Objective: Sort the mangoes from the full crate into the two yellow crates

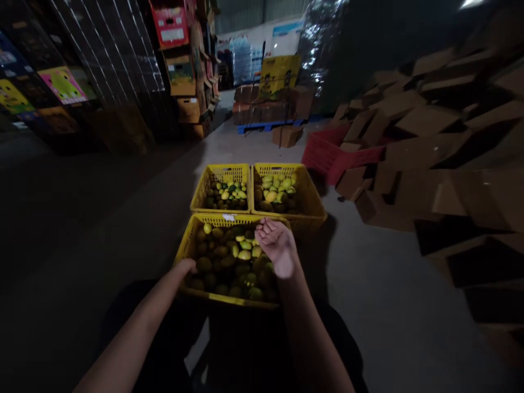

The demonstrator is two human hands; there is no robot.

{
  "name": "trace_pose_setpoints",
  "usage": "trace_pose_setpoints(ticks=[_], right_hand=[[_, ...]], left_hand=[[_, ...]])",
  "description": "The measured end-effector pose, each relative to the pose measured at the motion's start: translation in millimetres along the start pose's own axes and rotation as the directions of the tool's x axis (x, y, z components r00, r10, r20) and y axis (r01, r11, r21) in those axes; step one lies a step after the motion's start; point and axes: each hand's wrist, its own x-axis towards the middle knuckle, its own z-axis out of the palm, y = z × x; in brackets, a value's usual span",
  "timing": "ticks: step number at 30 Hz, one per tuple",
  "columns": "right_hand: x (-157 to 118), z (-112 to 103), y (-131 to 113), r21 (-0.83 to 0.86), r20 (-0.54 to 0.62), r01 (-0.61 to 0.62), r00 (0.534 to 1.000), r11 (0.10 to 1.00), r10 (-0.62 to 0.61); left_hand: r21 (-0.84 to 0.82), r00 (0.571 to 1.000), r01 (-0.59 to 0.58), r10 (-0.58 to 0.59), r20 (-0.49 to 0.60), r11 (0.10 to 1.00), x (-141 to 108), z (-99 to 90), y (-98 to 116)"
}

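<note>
My left hand (186,267) is at the left side wall of the front yellow crate (229,298), closed over its rim, with most of its fingers hidden. The crate holds many yellow and green lemons (244,255), several in bright light and the others in shadow. Over the crate's right side, my right hand (273,238) is turned palm up. Its fingers are loosely curled and apart, and nothing shows in it. Directly behind stand two more yellow crates, a left one (199,188) with smaller lemons and a right one (313,199) with larger ones.
A red crate (327,155) and a large heap of flattened cardboard boxes (429,158) lie to the right. Farther back, boxes sit on a blue pallet (268,125). Stacked cartons (184,71) rise at the back left. The concrete floor (360,273) is dim.
</note>
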Motion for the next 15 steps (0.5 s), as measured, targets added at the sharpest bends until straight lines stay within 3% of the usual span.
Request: trace_pose_setpoints(ticks=[3,6,11,15], right_hand=[[-5.3,0.6,0.7,0.012,0.001,-0.018,1.0,1.0,0.018],[-11.8,2.8,0.3,-0.03,0.015,-0.061,0.998,0.998,0.062],[-16.0,12.1,-3.4,-0.052,-0.099,-0.121,0.988,0.991,0.116],[-12.2,10.6,-5.2,-0.1,-0.111,-0.077,0.992,0.992,0.065]], left_hand=[[0.31,0.99,0.085,-0.045,-0.136,0.947,6.8,-18.6,-21.3],[0.581,0.971,0.194,-0.073,-0.226,0.79,16.5,-27.5,-45.4],[0.892,0.953,0.298,-0.163,-0.256,0.34,43.0,-39.4,-78.3],[0.971,0.916,0.235,-0.323,-0.237,-0.047,65.4,-50.8,-94.9]])
